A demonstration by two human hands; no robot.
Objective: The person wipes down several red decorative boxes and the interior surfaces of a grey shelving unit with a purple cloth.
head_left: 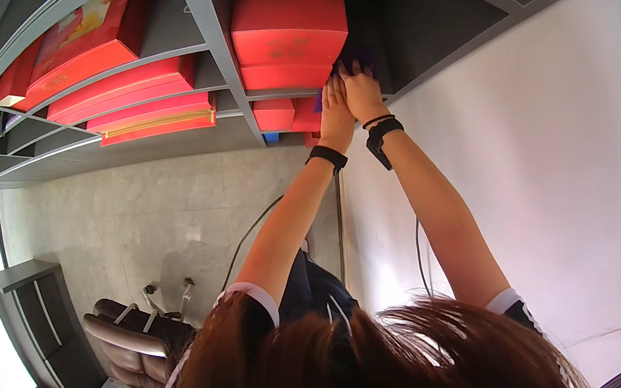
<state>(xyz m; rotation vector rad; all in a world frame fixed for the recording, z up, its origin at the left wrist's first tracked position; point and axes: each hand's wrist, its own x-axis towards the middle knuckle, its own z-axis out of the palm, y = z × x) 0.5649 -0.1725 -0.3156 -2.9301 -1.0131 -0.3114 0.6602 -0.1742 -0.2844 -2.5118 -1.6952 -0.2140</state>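
My left hand [337,118] reaches up to the shelf's front edge, beside the red boxes. Its fingers are stretched out, over a purple piece that looks like a cloth [318,102]. Close against it on the right, my right hand [364,93] also has extended fingers, slightly apart, with dark purple showing beyond their tips. Much of the purple piece is hidden under both hands. A large red box [288,27] stands in the compartment just left of my fingers. Smaller red boxes [275,114] sit in the compartment below.
The dark grey shelving unit [218,46] spans the top, with more red boxes [124,93] on its left shelves. A white wall [529,135] rises at the right. A brown office chair [127,345] and a dark cabinet [42,318] stand at lower left; a cable [245,235] crosses the tiled floor [159,210].
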